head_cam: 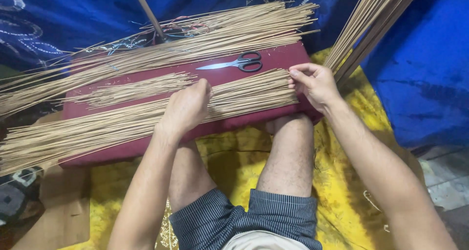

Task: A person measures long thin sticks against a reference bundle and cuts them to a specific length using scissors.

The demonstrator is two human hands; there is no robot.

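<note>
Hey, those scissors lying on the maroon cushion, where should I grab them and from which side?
Take the scissors by the black looped handles, coming from the right. The handles point right and lie clear of the sticks, while the closed blades point left.

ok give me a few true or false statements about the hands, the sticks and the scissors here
1. The left hand rests on the nearest bundle of thin tan sticks lying across the maroon padded board. True.
2. The right hand holds the black-handled steel scissors. False: the scissors lie untouched on the board, and the right hand pinches the stick ends at the bundle's right end.
3. The scissors lie between two rows of sticks. True.
4. The person sits on a green cloth. False: the cloth under the legs is yellow.
5. All sticks lie flat on the board. False: another bundle leans up at upper right.
</note>
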